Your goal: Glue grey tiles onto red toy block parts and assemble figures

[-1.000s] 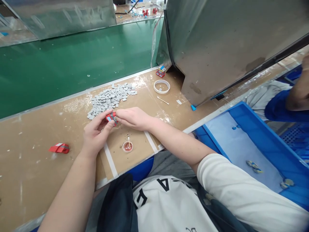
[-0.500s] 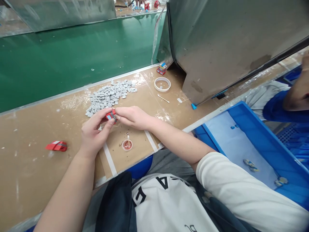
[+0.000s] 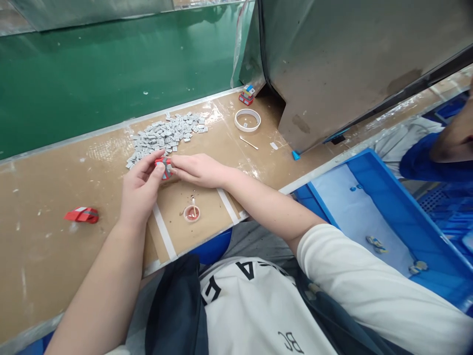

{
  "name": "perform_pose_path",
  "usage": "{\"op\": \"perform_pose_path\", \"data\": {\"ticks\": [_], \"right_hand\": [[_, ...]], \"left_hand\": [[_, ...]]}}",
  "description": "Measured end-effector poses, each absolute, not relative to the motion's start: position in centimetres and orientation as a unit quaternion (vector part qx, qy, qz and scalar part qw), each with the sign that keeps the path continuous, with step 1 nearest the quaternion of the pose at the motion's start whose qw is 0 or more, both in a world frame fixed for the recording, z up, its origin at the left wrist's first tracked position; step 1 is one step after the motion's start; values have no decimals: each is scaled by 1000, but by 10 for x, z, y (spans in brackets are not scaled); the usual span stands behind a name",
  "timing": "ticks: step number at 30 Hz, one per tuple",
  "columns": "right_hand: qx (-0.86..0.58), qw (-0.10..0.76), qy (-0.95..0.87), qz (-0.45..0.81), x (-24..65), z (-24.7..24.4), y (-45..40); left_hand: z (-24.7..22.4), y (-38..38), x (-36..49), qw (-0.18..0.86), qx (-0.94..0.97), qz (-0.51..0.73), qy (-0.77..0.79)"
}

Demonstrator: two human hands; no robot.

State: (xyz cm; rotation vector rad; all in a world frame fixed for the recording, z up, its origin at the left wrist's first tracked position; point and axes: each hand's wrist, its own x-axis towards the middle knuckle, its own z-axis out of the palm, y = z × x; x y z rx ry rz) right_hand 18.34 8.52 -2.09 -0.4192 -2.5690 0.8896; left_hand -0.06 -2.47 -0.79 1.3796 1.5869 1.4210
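A small red piece with grey and pale blue parts [image 3: 165, 168] is held above the brown table, just in front of a pile of small grey tiles [image 3: 166, 134]. My left hand [image 3: 142, 185] grips it between thumb and fingers from the left. From the right, my right hand [image 3: 195, 169] touches it with its fingertips, the fingers pressed together; whether they pinch anything is hidden. Below the hands stands a small round cup [image 3: 191, 213] with reddish contents and a stick in it. Another red piece [image 3: 82, 215] lies at the left.
On the table [image 3: 111, 197], a tape ring [image 3: 247, 121], a cotton swab [image 3: 249, 143] and stacked coloured pieces [image 3: 246, 95] are toward the back right. A metal housing [image 3: 332, 64] overhangs there. A blue bin [image 3: 399, 197] and another person's arm [image 3: 453, 128] are at the right.
The view has tilted slightly, so the scene sits a little higher. The red piece has turned somewhat in my left hand and shows more of its striped side.
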Motion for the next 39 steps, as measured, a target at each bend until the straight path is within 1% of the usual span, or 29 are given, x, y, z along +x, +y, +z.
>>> {"op": "perform_pose_path", "data": {"ticks": [4,7,11,15,19,23,26,32,36,38,39], "right_hand": [[-193,173,-916,307,180,-25,81],[-198,184,-905,328,178,-25,81],[-148,252,-868,402,178,-24,87],[-175,346,-821,419,176,-26,93],[-197,375,-810,404,174,-30,94],[-171,388,-832,358,172,-32,94],[-140,374,-848,348,172,-31,92],[-86,378,-841,377,170,-30,89],[-101,386,-835,379,175,-25,91],[-93,348,-853,378,183,-19,91],[-73,307,-868,383,188,-14,91]], "left_hand": [[-13,-24,2,323,485,553,596],[-16,-23,3,368,457,568,577],[-16,-19,-1,427,434,598,522],[-16,-12,-9,500,367,616,486],[-13,-7,-17,545,288,627,476],[-4,-7,-17,580,278,623,446],[3,-10,-13,578,312,613,438],[7,-14,-7,535,359,628,436],[7,-13,-11,499,385,638,443],[7,-13,-14,495,396,636,441],[6,-13,-16,501,395,636,433]]}}
